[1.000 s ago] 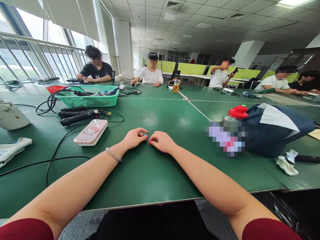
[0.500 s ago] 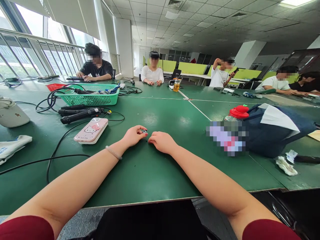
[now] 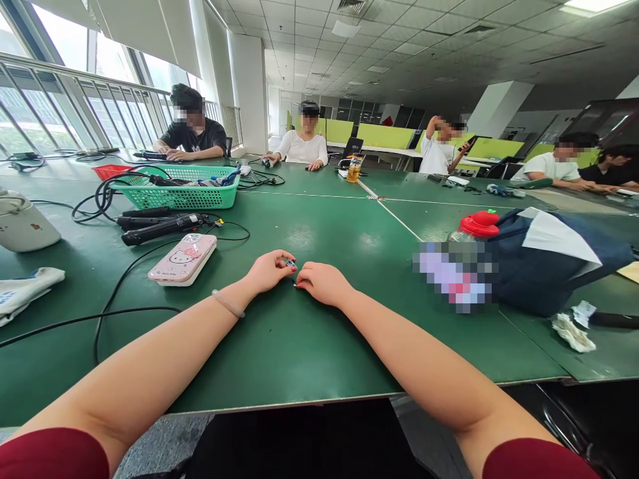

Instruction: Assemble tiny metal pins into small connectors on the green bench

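Over the middle of the green table (image 3: 239, 372), my left hand (image 3: 269, 271) pinches a small shiny metallic piece (image 3: 291, 264) between thumb and fingers. Its exact kind is too small to make out. Close by on the right, my right hand (image 3: 323, 283) is closed, its fingertips pressed together and pointing toward the left hand. A tiny dark and pale bit (image 3: 294, 285) shows at those fingertips, too small to name. The two hands are only a narrow gap apart.
Left of my hands lie a pink phone case (image 3: 184, 259), black handheld devices (image 3: 160, 226) and cables. Behind them stands a green basket (image 3: 184, 193). On the right are a navy bag (image 3: 529, 273) and a red-lidded bottle (image 3: 478, 225). Several people sit around the table.
My hands stay almost in place; a tiny pale bit now shows at my right fingertips. Across the table, a person's hand has moved outward to a dark object.
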### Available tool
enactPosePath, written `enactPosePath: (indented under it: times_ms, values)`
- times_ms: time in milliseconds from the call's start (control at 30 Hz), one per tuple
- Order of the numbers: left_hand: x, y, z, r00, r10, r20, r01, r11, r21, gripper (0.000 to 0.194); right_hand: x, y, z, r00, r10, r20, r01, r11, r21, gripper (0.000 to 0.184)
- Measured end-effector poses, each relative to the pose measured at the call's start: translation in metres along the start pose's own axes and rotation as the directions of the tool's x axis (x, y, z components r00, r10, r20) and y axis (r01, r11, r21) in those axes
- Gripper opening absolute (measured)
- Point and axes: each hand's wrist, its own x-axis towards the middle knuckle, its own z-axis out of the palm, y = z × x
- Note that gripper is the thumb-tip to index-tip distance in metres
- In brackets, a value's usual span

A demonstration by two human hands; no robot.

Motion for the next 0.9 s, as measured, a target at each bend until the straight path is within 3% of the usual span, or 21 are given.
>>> enactPosePath:
  times_ms: [500, 733, 900]
  values:
    - [-0.0043, 0.0061, -0.0006, 1.000, -0.017, -0.013, 0.017, 0.999, 0.029, 0.030, -0.0024, 0.0016, -0.0036, 0.999, 0.038, 0.010, -0.039, 0.991, 0.127, 0.013]
    - [-0.0041, 0.0046, -0.0011, 1.000, 0.005, -0.002, -0.005, 0.999, 0.036, 0.032, 0.0004, -0.0006, 0.0007, 0.999, 0.040, -0.002, -0.040, 0.996, 0.081, 0.013]
    - [-0.0025, 0.0010, -0.0001, 0.999, 0.033, 0.012, -0.033, 0.999, 0.025, 0.033, 0.0020, -0.0016, 0.0038, 1.000, -0.005, 0.017, 0.006, 0.999, -0.041, 0.017]
